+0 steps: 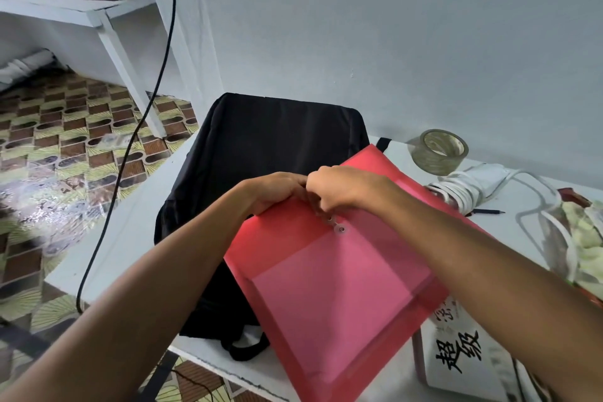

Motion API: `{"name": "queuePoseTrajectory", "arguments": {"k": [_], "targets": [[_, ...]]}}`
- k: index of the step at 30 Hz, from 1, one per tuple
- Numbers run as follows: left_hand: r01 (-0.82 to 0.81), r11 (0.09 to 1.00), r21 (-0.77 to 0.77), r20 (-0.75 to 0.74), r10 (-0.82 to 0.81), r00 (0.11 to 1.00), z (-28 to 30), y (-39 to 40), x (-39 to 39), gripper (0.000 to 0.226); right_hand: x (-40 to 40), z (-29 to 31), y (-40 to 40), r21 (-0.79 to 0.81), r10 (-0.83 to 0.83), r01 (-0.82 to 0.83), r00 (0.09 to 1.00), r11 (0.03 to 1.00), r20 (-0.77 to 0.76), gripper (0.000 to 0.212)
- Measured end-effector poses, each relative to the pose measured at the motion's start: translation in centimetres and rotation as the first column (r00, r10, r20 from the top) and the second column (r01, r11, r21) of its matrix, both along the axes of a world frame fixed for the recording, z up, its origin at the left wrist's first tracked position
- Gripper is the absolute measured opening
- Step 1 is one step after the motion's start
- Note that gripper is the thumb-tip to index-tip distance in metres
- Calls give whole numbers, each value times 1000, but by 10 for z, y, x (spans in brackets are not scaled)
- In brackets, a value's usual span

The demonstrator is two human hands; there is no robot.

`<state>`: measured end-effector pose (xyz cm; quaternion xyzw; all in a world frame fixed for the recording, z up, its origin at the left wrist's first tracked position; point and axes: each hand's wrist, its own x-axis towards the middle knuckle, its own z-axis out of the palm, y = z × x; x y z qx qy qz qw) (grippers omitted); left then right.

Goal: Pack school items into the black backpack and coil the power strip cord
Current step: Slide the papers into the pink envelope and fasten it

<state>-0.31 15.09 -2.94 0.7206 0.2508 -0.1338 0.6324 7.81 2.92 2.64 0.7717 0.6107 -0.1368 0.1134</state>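
A black backpack [261, 147] lies flat on the white table [137, 232]. Over its right part rests a translucent red document envelope [342, 297] with paper inside and a round string button [341, 229] on its flap. My left hand [277, 189] grips the envelope's upper edge with curled fingers. Beside it, my right hand [339, 189] pinches at the flap just above the button; what its fingertips hold is too small to tell. A white power strip with its coiled cord [466, 186] lies at the right.
A roll of clear tape [439, 150] stands by the wall. A pen [486, 211] lies near the cord. A white booklet with black characters [456, 352] and a plastic bag [580, 238] sit at the right. A black cable [130, 147] hangs left of the table.
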Motion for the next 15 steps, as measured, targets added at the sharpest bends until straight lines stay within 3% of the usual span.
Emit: {"name": "queuePoseTrajectory", "arguments": {"k": [6, 15], "targets": [[63, 998, 14, -14, -63, 998, 0, 1, 3, 15, 18, -10, -13, 82, -153, 168, 976, 982, -156, 24], [39, 999, -16, -17, -39, 999, -1, 3, 5, 30, 11, -6, -34, 115, -174, 178, 984, 977, -47, 9]]}}
